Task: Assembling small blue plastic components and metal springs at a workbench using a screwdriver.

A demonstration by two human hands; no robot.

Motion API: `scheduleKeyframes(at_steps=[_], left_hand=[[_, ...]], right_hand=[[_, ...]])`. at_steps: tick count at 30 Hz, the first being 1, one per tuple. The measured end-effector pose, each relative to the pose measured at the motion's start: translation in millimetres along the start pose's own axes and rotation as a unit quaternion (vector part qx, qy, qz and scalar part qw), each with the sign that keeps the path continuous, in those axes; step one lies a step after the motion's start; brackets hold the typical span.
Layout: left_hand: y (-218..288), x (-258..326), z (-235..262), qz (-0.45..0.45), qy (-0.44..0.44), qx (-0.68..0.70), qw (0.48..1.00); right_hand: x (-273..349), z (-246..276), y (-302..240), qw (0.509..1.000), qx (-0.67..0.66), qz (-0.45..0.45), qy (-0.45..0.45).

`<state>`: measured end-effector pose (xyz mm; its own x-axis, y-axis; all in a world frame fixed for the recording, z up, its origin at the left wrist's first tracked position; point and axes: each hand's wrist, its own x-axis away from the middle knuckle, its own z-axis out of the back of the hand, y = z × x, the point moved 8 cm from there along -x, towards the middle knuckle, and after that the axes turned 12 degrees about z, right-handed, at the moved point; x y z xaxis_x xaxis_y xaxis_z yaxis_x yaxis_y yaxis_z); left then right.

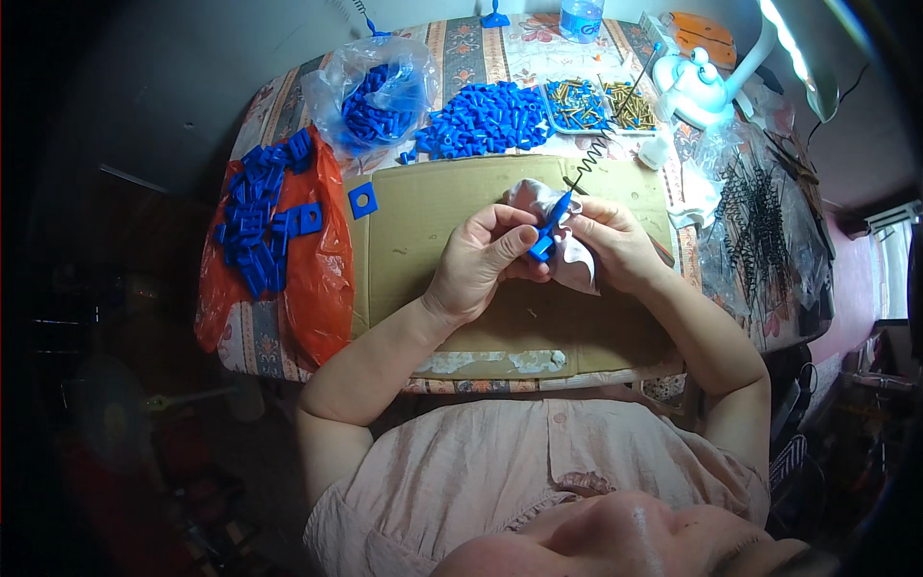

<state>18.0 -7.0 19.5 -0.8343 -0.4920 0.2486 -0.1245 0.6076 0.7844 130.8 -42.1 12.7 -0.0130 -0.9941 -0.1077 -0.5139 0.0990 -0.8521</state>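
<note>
My left hand (481, 258) pinches a small blue plastic part (550, 231) above a brown cardboard sheet (413, 240). My right hand (620, 245) grips the same part from the other side, together with a pale crumpled cloth (575, 262). A black coiled spring with a long straight wire (598, 154) rises from the part toward the back of the table. Both hands touch at the part, fingers closed around it.
An orange plastic bag (308, 288) bears blue square parts (260, 226) at left. A clear bag of blue pieces (373, 96) and a loose blue pile (486, 120) lie behind. Trays of brass screws (601, 106), a white lamp (707, 87), black springs (760, 221) stand right.
</note>
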Motion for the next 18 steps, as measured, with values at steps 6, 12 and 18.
scheduleKeyframes(at_steps=[6,12,18], left_hand=[[-5.6,-3.9,3.8,0.036,-0.006,0.063,0.997],[-5.3,-7.3,1.6,0.047,-0.02,0.061,0.997],[0.9,-6.5,-1.9,0.044,-0.023,0.041,0.998]], right_hand=[[-2.3,1.5,-6.9,0.995,0.085,0.048,0.008],[-2.4,4.9,-17.9,0.969,0.233,0.081,0.017],[-2.2,8.8,-25.4,0.983,0.163,0.07,0.052]])
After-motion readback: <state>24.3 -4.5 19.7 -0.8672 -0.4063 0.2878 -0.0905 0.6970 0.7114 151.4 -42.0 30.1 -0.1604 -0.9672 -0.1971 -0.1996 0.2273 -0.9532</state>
